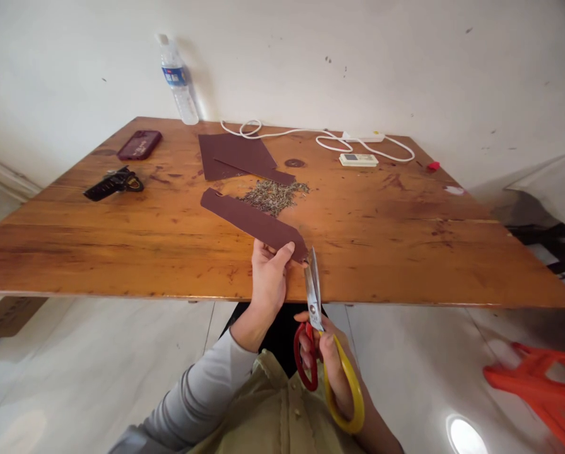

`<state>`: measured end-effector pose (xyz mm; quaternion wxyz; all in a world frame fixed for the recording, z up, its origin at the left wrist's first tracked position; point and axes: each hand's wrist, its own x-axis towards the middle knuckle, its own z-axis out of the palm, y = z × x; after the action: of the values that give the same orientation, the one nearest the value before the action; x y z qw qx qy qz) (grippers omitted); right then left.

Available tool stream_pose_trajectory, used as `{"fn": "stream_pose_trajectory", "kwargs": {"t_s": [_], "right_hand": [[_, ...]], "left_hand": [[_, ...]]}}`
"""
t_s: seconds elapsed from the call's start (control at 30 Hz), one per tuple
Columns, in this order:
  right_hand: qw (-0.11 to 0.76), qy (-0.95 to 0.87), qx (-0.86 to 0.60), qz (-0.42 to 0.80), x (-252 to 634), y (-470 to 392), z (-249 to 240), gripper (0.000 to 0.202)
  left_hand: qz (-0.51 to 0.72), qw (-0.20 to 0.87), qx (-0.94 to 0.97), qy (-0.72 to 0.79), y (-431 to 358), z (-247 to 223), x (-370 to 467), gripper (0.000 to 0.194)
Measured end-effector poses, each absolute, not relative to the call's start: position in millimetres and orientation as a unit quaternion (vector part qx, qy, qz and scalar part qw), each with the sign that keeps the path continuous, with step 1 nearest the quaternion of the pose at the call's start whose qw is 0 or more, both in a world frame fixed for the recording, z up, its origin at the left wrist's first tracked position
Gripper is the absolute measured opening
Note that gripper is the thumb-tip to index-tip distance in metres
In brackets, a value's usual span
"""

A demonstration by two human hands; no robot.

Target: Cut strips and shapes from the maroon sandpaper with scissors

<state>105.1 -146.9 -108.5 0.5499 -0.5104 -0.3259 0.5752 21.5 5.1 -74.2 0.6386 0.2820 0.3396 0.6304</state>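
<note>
The left hand (268, 280) is pinched shut, thumb over fingers, on 1 end of a maroon paper strip (254, 221) above the near edge of the wooden table (159, 252). The right hand (333, 362) is curled through the red and yellow loops of the scissors (313, 308), their 2 blades slightly parted beside that end. At the wall, 1 clear plastic bottle (184, 101) with a blue label stands upright; its contents are hard to tell. Beyond the strip lie thin shreds (275, 198), partly hidden by it, and 2 maroon pieces (221, 154), overlapping.
</note>
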Motion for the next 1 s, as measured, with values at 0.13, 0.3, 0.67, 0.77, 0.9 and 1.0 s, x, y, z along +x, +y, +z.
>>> {"fn": "stream_pose_trajectory", "kwargs": {"t_s": [0.13,0.3,0.67,0.77,0.9,1.0], "right_hand": [[0.552,-0.329,-0.522,0.561,103.8,-149.8,-111.8,0.068],[0.542,-0.323,-0.524,0.572,101.9,-148.2,-107.1,0.066],[0.544,-0.322,-0.522,0.572,102.9,-149.2,-107.9,0.065],[0.542,-0.317,-0.53,0.57,102.9,-149.3,-107.9,0.065],[0.534,-0.308,-0.545,0.568,102.1,-149.6,-106.5,0.065],[0.53,-0.31,-0.547,0.569,101.3,-150.3,-105.4,0.065]], "left_hand": [[0.647,0.623,0.274,0.343,5.1,-73.9,22.7,0.043],[0.658,0.613,0.27,0.344,4.8,-72.7,24.9,0.041],[0.639,0.624,0.285,0.347,5.2,-75.3,21.5,0.044],[0.638,0.625,0.288,0.345,5.6,-75.7,21.2,0.044],[0.639,0.624,0.29,0.343,6.2,-76.6,21.1,0.043],[0.64,0.625,0.286,0.343,6.5,-76.9,21.1,0.043]]}}
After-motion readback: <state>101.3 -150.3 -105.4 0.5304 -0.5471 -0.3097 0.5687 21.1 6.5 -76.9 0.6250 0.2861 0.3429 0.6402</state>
